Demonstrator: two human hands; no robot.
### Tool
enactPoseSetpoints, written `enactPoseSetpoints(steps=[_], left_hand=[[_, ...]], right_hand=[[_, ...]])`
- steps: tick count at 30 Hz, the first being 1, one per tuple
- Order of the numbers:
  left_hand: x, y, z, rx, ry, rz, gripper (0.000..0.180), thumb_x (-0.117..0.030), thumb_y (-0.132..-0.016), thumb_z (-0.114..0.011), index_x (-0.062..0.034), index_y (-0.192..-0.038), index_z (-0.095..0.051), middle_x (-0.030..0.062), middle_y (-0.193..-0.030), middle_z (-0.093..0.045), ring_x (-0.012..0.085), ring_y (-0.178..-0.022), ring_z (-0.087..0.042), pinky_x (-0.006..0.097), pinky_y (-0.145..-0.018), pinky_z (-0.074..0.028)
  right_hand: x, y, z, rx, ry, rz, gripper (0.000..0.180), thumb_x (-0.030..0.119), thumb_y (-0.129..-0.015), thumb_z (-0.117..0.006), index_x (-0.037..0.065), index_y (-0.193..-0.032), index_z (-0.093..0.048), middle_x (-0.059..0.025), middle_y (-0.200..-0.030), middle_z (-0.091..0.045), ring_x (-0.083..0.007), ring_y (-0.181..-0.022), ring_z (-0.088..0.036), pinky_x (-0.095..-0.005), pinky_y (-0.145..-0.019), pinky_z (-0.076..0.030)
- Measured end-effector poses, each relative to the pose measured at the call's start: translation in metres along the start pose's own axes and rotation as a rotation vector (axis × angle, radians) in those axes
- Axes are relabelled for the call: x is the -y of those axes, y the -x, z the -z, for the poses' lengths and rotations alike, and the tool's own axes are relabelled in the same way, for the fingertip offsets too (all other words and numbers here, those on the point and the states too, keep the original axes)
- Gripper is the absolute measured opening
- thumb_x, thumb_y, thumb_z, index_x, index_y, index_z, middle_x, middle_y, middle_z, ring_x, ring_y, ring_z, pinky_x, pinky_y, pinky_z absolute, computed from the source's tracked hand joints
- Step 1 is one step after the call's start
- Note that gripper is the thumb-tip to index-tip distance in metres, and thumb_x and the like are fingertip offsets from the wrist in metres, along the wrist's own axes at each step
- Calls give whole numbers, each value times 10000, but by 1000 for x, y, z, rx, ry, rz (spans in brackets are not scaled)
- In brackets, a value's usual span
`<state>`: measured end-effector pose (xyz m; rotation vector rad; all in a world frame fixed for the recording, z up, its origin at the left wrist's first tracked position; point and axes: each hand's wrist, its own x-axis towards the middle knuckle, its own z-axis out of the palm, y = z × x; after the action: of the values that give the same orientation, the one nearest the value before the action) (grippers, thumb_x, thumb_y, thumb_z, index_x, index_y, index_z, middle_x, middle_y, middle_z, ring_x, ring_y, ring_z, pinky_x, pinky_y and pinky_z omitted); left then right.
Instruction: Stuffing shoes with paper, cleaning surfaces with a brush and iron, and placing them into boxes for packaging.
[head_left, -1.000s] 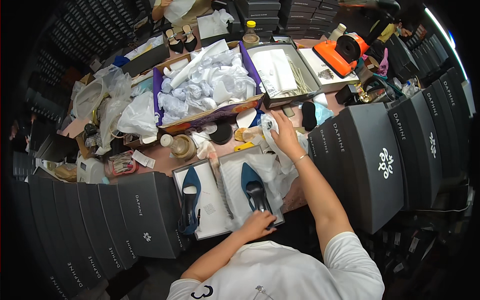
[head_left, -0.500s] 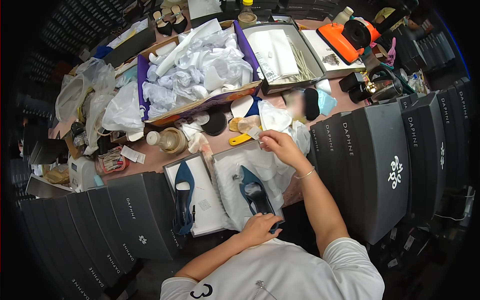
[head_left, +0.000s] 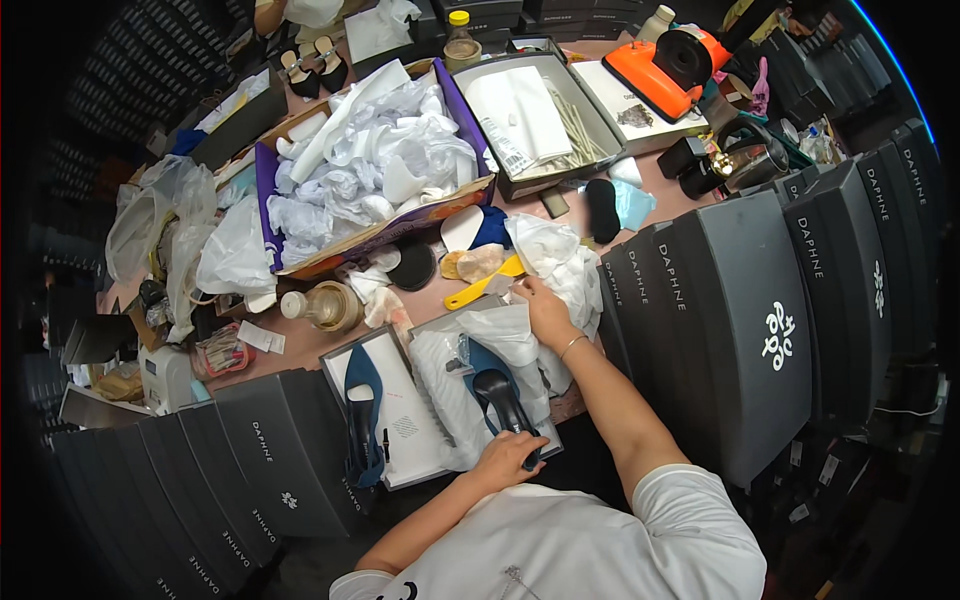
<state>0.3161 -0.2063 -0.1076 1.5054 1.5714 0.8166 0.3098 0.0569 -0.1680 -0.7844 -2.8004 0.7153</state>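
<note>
My left hand [head_left: 507, 460] is closed round the heel end of a dark blue slingback shoe [head_left: 495, 383]. That shoe lies toe away from me on white tissue paper [head_left: 440, 400] in an open shoe box. Beyond it, my right hand [head_left: 548, 312] pinches a small pale tag [head_left: 498, 286], low over a yellow-handled tool [head_left: 470, 296]. Crumpled white paper [head_left: 550, 250] is beside that hand. The matching blue shoe [head_left: 363, 410] rests on the box lid [head_left: 410, 440] at the left, with its strap loose.
Dark shoe boxes stand in rows at the right [head_left: 740, 330] and left [head_left: 290, 450]. A purple-edged carton [head_left: 262, 205] holds crumpled paper. Behind are a grey tray [head_left: 610, 150] of thin sticks and an orange device [head_left: 650, 80]. A glass jar [head_left: 335, 305] lies left of centre.
My right hand has lowered with the tag toward the yellow-handled tool. My left hand stays on the shoe's heel end. The whole view has shifted slightly.
</note>
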Motion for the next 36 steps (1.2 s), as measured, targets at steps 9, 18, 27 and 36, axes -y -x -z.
enactPoseSetpoints(steps=[9, 18, 27, 36], left_hand=[[-31, 10, 75, -127, 136, 71, 572, -326, -830, -678, -26, -1292, -523, 162, -967, -617, 316, -919, -585, 384, -862, -435], [-82, 5, 176, -508, 385, -113, 453, -250, -986, -495, 30, -1340, -455, 173, -1207, -581, 248, -1108, -576, 329, -950, -431], [-68, 43, 140, -282, 861, 273, 306, -178, -971, -542, 6, -1211, -592, -18, -845, -615, 16, -594, -431, 171, -522, -355], [-60, 69, 116, -319, 1047, 348, 259, -123, -948, -573, 30, -1152, -615, 26, -841, -630, 71, -671, -565, 210, -599, -475]], right_hand=[[57, -1, 106, -438, -639, -127, 137, 54, -853, -640, -8, -966, -595, -82, -783, -624, -146, -662, -589, -269, -608, -472], [184, 68, 150, 159, -1349, -19, 155, 85, -954, -537, 14, -1083, -586, -40, -875, -644, -63, -701, -583, -192, -595, -479], [193, 122, 118, 151, -1308, -234, 229, 115, -957, -553, -24, -1117, -640, -40, -926, -596, -58, -615, -539, -187, -519, -427], [193, 146, 114, 253, -1438, -299, 218, 115, -944, -576, -28, -1097, -636, -39, -904, -654, -80, -717, -591, -216, -643, -500]])
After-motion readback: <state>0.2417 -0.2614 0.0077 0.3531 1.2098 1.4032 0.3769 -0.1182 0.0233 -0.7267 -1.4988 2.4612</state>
